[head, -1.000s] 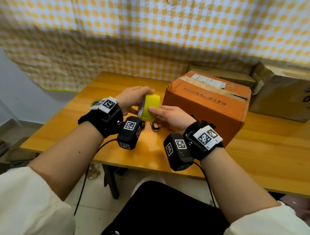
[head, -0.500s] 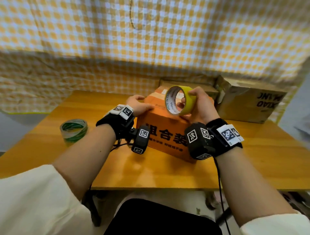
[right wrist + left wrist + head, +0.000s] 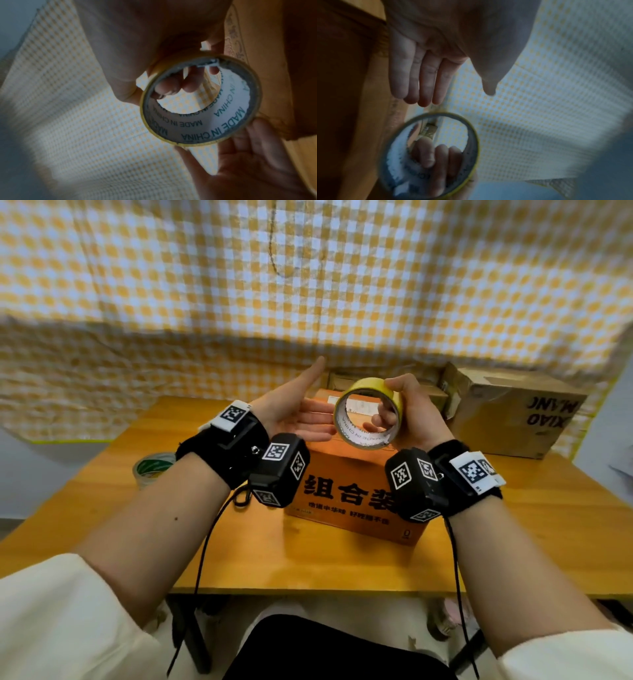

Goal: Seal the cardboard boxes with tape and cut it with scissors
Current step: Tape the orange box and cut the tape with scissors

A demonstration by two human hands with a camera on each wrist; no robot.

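A yellow tape roll (image 3: 367,416) is held upright in the air above the orange box (image 3: 349,494), gripped by the right hand (image 3: 411,414) with the thumb on the outer band and the fingers curled through the core. The left hand (image 3: 298,409) is held flat beside the roll, palm turned toward it, fingers straight and together, thumb raised; whether the fingertips touch the roll's edge cannot be told from the head view.

The lettering "MADE IN CHINA" inside the core is read plainly only in the right wrist view, where the roll (image 3: 200,100) is seen pinched by the right hand (image 3: 137,54) and the open left palm (image 3: 254,162) lies just below its rim. In the left wrist view the straight fingers (image 3: 419,75) end just short of the roll (image 3: 429,155), with a narrow gap between; the picture is dim.

Only the head view shows the worktop (image 3: 308,559) and the rest. Three boxes are counted: the orange one, a brown box (image 3: 513,419) to its right, and a partly hidden one (image 3: 424,392) behind it. Two tape rolls are counted: the yellow one and a green roll (image 3: 150,467) lying on the worktop left of the orange box.
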